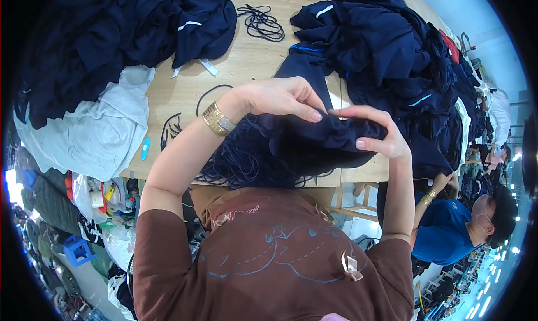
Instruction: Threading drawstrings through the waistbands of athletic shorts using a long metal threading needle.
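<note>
A dark navy garment piece (319,144) hangs bunched between my two hands above the table's near edge. My left hand (288,99) pinches its upper edge, thumb against fingers. On the other side my right hand (378,133) grips the same cloth, fingers over the top and thumb in front. The fingertips of both hands nearly meet at the upper edge; what exactly lies between them is too dark to make out. Beneath the cloth, a heap of navy drawstring cords (238,158) spreads along the table edge in front of me.
Navy garments pile up at the far left (112,41) and right (381,41). Grey cloth (106,125) drapes over the left edge, near a small light-blue tool (145,149). A coiled black cord (262,24) lies farther back. A co-worker in a blue shirt (443,231) handles navy cloth at right.
</note>
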`<state>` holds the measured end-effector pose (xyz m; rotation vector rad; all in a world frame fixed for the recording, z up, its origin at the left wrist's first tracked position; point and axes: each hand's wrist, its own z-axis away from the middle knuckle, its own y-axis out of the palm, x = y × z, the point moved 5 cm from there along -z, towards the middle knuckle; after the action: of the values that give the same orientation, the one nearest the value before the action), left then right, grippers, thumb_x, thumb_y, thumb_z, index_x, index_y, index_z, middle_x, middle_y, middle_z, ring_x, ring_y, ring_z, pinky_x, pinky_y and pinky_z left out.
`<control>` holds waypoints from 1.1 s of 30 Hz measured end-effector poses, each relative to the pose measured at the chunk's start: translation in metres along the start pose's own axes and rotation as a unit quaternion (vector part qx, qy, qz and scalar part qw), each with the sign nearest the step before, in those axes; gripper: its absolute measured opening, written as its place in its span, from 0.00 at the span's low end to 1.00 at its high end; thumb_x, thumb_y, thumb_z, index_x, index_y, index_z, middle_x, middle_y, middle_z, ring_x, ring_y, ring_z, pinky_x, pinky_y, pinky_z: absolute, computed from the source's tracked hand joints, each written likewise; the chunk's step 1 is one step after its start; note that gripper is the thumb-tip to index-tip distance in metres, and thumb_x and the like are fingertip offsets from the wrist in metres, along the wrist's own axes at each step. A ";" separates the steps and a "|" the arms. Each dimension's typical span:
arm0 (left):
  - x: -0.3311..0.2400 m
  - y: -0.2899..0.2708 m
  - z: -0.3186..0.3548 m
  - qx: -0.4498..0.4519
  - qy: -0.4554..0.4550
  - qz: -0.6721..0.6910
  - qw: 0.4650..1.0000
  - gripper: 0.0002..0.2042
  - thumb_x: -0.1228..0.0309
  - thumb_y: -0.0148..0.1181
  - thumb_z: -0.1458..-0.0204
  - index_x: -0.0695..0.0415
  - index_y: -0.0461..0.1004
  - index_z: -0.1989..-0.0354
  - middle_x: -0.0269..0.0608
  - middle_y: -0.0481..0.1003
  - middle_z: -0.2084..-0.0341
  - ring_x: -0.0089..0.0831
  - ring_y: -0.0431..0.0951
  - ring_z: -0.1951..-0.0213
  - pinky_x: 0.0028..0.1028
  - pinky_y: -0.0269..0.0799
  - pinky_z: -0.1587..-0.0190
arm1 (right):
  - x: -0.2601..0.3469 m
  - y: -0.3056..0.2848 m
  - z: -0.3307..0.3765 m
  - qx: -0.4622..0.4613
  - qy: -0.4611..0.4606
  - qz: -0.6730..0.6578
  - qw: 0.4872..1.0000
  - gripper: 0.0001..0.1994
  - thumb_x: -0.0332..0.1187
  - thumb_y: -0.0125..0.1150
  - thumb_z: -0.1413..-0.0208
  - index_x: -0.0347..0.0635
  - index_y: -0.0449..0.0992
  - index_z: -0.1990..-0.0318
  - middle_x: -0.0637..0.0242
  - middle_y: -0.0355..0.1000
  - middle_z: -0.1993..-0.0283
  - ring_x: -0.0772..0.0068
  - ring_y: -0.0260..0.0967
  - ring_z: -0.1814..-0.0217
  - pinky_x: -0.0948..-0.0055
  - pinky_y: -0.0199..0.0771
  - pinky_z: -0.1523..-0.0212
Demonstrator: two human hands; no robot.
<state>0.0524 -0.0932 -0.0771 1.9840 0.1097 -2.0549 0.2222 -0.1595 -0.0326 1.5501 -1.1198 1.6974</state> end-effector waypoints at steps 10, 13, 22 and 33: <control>-0.013 -0.011 0.004 -0.117 -0.013 0.010 0.993 0.27 0.54 0.60 0.48 0.65 0.68 0.48 0.34 0.71 0.56 0.16 0.67 0.53 0.19 0.62 0.51 | -0.094 -0.021 0.033 -0.200 -0.009 -0.391 0.898 0.08 0.29 0.57 0.49 0.40 0.66 0.64 0.68 0.69 0.68 0.78 0.68 0.66 0.83 0.68 0.63; -0.006 -0.025 0.009 -0.131 0.015 -0.240 0.962 0.18 0.66 0.57 0.46 0.62 0.70 0.50 0.33 0.74 0.59 0.17 0.69 0.61 0.18 0.65 0.54 | -0.104 -0.024 0.037 -0.247 -0.016 -0.406 0.880 0.07 0.29 0.54 0.47 0.41 0.65 0.62 0.69 0.69 0.68 0.79 0.68 0.66 0.82 0.69 0.62; 0.042 -0.052 0.028 -0.190 -0.082 0.145 0.967 0.19 0.76 0.54 0.58 0.58 0.75 0.54 0.35 0.71 0.58 0.21 0.67 0.61 0.17 0.62 0.59 | -0.085 -0.036 0.046 -0.238 -0.020 -0.303 0.923 0.06 0.27 0.59 0.50 0.40 0.68 0.67 0.65 0.67 0.65 0.77 0.65 0.63 0.82 0.66 0.60; 0.003 -0.021 0.009 -0.166 -0.033 -0.165 0.972 0.17 0.59 0.64 0.51 0.63 0.78 0.64 0.36 0.77 0.72 0.20 0.72 0.67 0.22 0.67 0.59 | -0.062 -0.023 0.031 -0.208 -0.005 -0.209 0.955 0.09 0.30 0.64 0.56 0.40 0.69 0.72 0.67 0.67 0.69 0.78 0.63 0.66 0.81 0.62 0.61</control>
<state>0.0379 -0.0755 -0.0825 1.7815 0.7648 -2.1181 0.2667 -0.1676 -0.0900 1.3993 -0.9872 1.0921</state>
